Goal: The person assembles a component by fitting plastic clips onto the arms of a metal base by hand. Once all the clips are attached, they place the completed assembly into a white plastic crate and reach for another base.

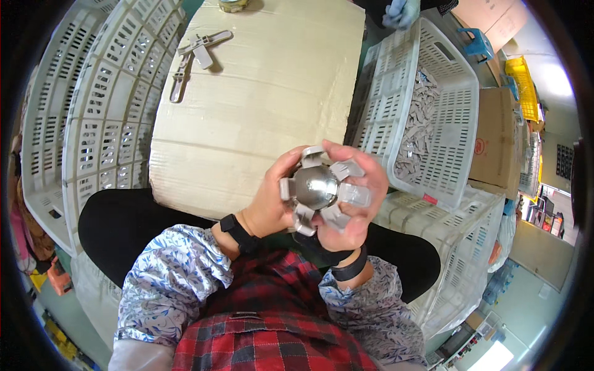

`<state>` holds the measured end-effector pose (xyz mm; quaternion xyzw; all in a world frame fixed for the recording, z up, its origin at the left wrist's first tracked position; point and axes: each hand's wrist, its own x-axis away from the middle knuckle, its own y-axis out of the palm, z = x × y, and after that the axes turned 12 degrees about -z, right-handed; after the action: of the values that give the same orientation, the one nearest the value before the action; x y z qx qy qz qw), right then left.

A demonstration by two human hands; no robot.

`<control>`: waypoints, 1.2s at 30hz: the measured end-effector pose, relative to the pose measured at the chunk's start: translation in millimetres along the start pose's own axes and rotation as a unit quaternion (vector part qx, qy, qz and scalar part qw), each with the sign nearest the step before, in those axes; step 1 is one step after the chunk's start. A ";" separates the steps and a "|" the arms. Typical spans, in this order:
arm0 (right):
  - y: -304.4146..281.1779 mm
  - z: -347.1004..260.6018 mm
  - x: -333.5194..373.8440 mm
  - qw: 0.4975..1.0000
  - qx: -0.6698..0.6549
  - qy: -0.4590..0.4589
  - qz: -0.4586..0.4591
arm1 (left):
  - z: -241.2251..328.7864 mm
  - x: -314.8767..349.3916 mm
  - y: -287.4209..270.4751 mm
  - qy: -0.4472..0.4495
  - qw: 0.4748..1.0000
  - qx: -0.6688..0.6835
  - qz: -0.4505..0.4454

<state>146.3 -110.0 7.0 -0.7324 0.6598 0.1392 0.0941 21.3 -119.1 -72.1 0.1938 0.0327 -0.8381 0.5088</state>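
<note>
Both hands close round a shiny metal dome ringed by several grey plastic clips (pixel 315 187), held over the near edge of the cardboard sheet (pixel 247 142). My left hand (pixel 269 201) grips its left side, with the thumb low by a lower clip. On the other side, my right hand (pixel 366 191) wraps the right clips, its fingers curled over the far edge. The underside of the piece is hidden. Farther off on the cardboard lie several long grey plastic pieces (pixel 201 51), crossing one another.
A white slatted crate (pixel 433 123) at the right holds many small grey parts. White crates (pixel 102 105) stand on the left. A round tin-like object (pixel 233 5) sits at the cardboard's far edge. Beyond is another person's gloved hand (pixel 401 12). A cardboard box (pixel 495 133) stands farther right.
</note>
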 end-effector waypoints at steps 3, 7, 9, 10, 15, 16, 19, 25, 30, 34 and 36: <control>3.7 19.8 2.4 0.994 0.020 -0.098 -0.043 | 2.8 4.2 -3.8 -0.074 0.996 0.039 0.004; -1.7 20.4 -4.3 0.999 -0.002 0.053 -0.008 | -9.6 8.6 -9.8 -0.122 0.992 0.023 0.027; -2.1 19.4 -0.7 0.998 0.000 0.063 -0.026 | -7.3 12.4 -10.1 -0.200 0.966 0.157 0.050; -1.5 22.8 3.8 0.999 -0.006 0.051 -0.002 | -2.7 11.6 -9.3 -0.183 0.974 0.123 0.046; 6.8 14.7 -8.2 0.996 -0.035 0.076 -0.013 | -6.7 7.3 -11.4 -0.197 0.958 0.197 0.070; 9.2 8.0 -10.9 0.993 -0.014 0.113 -0.008 | -3.4 3.9 -14.3 -0.194 0.959 0.194 0.070; 13.6 -13.7 -18.4 0.989 -0.005 0.149 0.011 | 17.5 -17.2 -25.7 0.011 0.995 -0.097 0.025; 1.7 -34.8 -10.1 0.991 -0.105 0.005 -0.080 | 89.0 -43.9 -12.0 -0.045 0.983 0.158 0.075; 8.4 -39.8 11.3 0.987 -0.094 0.047 -0.123 | 96.6 -29.3 -4.6 0.002 0.997 0.037 0.075; -6.4 -61.6 20.8 0.980 -0.091 0.054 -0.169 | 128.2 -16.8 -3.1 0.055 0.996 -0.033 -0.066; -18.5 -73.0 27.2 0.963 -0.173 0.092 -0.185 | 154.6 -10.8 -7.8 0.026 0.988 0.035 -0.148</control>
<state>173.0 -157.0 66.2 -0.8567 0.4842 0.1634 -0.0707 -26.1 -145.3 73.3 0.2263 0.0449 -0.8995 0.3710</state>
